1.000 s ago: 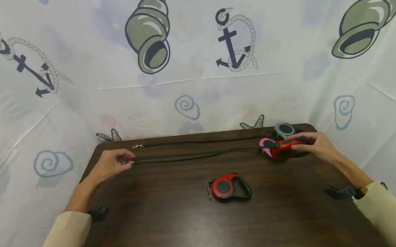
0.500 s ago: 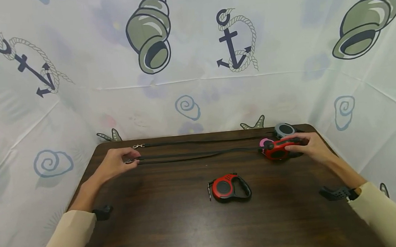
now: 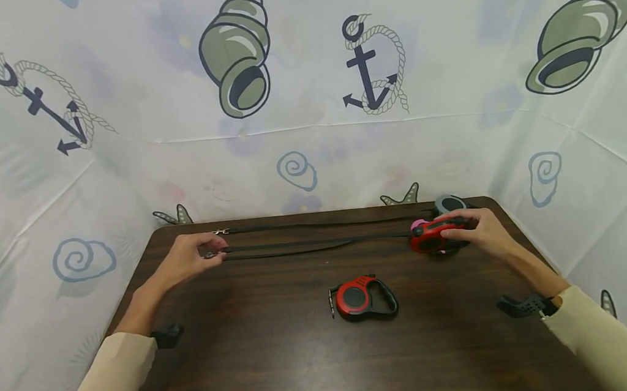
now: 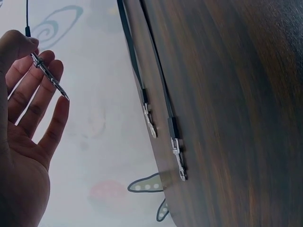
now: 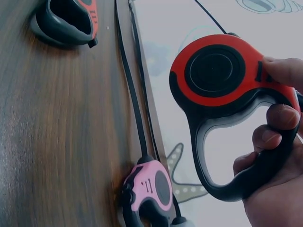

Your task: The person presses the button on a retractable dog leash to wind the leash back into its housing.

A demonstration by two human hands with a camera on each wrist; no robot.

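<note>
My right hand [image 3: 482, 234] grips a red-and-black retractable dog leash [image 5: 177, 61] by its loop handle, thumb on the button. From it a black strap [image 3: 317, 242] runs straight across to my left hand [image 3: 183, 258]. There my thumb and fingers pinch the strap's end, by the metal clip [image 4: 47, 73]; the other left fingers stay spread. Behind and beneath the held leash a pink retractable leash [image 5: 147, 182] lies on the table, mostly hidden in the head view. Its strap [image 5: 132, 94] is drawn out leftward, ending in a metal clip [image 4: 177, 156].
A grey retractable leash [image 3: 449, 202] lies at the table's back right corner, its strap [image 3: 316, 224] stretched along the back edge to another clip [image 4: 148, 118]. Nearer, mid-table, rests a second red leash [image 3: 353, 297]. The dark wooden table [image 3: 282, 357] meets a printed cloth [image 3: 305, 85] behind.
My right hand has shifted left with the red leash, further covering the pink one. My left hand has moved right with the clip, so the strap between my hands spans less.
</note>
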